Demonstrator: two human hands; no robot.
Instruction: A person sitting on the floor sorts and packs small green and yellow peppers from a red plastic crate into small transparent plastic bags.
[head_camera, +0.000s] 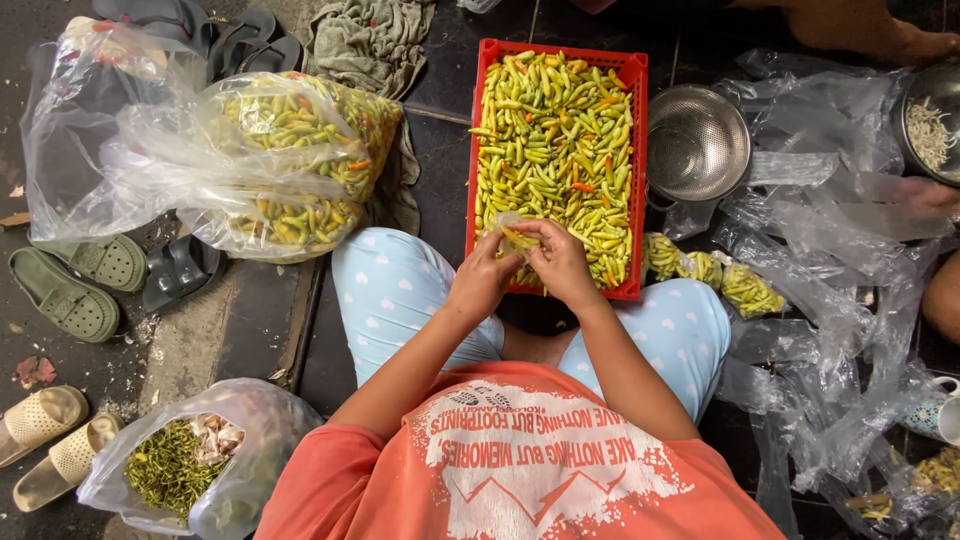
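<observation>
Chili packet (517, 238): small clear bag w/ a few yellow-green chilies inside, pinched between both hands just over the near rim of the red crate (487, 150). Looks thin, crinkled, only part filled; contents mostly hidden by fingers.

Left hand (484, 280): fingers closed on packet's left side, thumb on top. Right hand (563, 262): fingers curled tight on the right side, seems to work the bag mouth; exact grip can't be told. Held low and close to the crate, likely so the stock is within short reach.

Near items:
- Bag of green stems and scraps (180, 462), open, at person's left knee; prob. kept apart from good stock.
- Pale sandals (45, 430), floor, left edge.

Mid:
- Filled small packets (712, 275), approx. three, lying just right of crate beside right knee.
- Loose clear plastic bags (830, 300), heaped at right, within reach.
- Green clogs (80, 285), left.

Far:
- Red crate, shallow, full of loose chilies, mostly yellow-green, a few orange.
- Steel colander (697, 145), empty, touching crate's right side.
- Large clear sack of chilies (290, 160), lying left of crate.
- Grey cloth (372, 40), top.
- Another person's foot (880, 35), top right.
</observation>
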